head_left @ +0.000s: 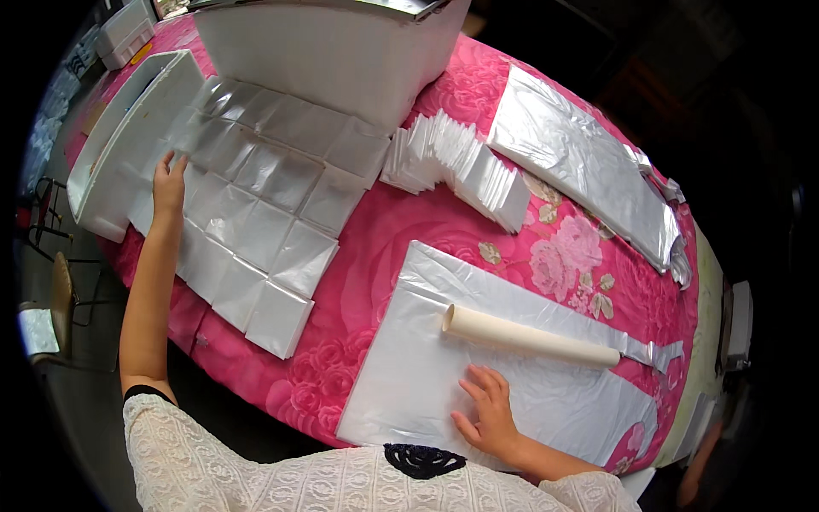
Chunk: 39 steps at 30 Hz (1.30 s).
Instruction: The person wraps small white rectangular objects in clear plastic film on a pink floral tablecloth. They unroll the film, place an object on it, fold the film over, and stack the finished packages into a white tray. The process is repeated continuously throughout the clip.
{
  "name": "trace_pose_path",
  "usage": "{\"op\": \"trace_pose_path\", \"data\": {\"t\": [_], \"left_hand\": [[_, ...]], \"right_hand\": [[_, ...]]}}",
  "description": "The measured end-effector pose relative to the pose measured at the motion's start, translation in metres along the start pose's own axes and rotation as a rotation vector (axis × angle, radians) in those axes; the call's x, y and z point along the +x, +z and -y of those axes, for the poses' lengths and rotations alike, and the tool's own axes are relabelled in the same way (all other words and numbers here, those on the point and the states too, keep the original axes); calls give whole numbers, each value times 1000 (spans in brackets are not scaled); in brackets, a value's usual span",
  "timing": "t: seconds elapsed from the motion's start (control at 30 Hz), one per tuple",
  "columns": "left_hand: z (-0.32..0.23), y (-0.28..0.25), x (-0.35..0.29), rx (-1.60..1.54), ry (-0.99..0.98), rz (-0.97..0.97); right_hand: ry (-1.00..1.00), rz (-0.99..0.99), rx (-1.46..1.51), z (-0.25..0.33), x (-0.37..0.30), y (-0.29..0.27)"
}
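Note:
My left hand [168, 183] reaches far out to the left and its fingers touch the upper left packets of a grid of flat, clear-wrapped white packets [256, 222] laid out in rows on the pink floral tablecloth [375, 256]. My right hand [486, 416] lies flat, fingers spread, on a stack of white plastic bags [409, 367] near the table's front edge. A cream cardboard tube [529, 335] lies across those bags just beyond my right hand. Neither hand grips anything.
A white tray [111, 128] stands at the table's left end beside my left hand. A large white box [324, 47] stands at the back. A fanned row of folded white tissues [456, 162] lies mid-table. More shiny plastic bags [580, 162] lie at the right.

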<state>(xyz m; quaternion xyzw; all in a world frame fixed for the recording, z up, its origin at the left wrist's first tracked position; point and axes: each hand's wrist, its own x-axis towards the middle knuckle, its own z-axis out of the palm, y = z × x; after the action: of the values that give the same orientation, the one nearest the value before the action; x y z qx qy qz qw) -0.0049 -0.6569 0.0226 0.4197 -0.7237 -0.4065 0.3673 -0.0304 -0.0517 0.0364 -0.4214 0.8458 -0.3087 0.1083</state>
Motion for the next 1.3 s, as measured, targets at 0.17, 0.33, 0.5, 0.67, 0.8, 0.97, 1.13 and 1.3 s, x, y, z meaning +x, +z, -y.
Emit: {"op": "trace_pose_path", "data": {"t": [0.17, 0.33, 0.5, 0.67, 0.8, 0.97, 1.13, 1.3], "left_hand": [[-92, 50, -153, -27, 452, 309], [-152, 114, -259, -63, 545, 553], [-186, 197, -279, -149, 665, 612], [-203, 256, -267, -125, 631, 602], [-202, 281, -263, -77, 634, 604], [-195, 288, -264, -43, 577, 644], [-188, 287, -265, -1, 601, 662], [-186, 288, -262, -20, 599, 675]], "right_hand": [[-315, -164, -116, -27, 69, -65], [-62, -251, 26, -114, 186, -114], [49, -163, -96, -170, 246, -109], [42, -82, 106, -177, 256, -103], [-33, -179, 55, -177, 253, -98], [-6, -152, 94, -181, 255, -99], [40, -128, 136, -176, 256, -102], [-15, -163, 198, -176, 258, -102]]}}
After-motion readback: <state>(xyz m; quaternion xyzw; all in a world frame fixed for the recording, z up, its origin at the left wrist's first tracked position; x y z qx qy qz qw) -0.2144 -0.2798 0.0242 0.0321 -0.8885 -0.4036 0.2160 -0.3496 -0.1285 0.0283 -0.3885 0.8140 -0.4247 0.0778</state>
